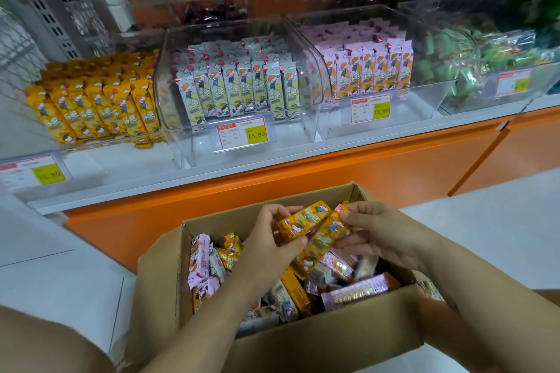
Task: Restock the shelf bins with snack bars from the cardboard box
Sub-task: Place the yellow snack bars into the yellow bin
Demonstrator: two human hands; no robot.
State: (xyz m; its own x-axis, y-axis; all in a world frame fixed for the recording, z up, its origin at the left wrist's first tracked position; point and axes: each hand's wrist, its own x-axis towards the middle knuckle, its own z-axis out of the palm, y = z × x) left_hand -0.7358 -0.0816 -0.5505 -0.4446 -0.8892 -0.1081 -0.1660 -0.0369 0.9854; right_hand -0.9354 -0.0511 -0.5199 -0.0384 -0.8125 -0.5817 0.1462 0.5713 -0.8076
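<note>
Both hands are over the open box (pixel 303 342), which sits on the floor in front of the shelf (pixel 303 150) and holds a loose jumble of pink, yellow and white bars. The left hand (pixel 269 242) grips a yellow bar (pixel 303 220) between thumb and fingers, and the right hand (pixel 378 233) pinches the top end of a second yellow bar (pixel 325 238) that slants beneath the first. On the shelf, the yellow bin (pixel 91 112), white bin (pixel 236 91) and pink bin (pixel 372 70) stand side by side, each stocked with rows of bars.
</note>
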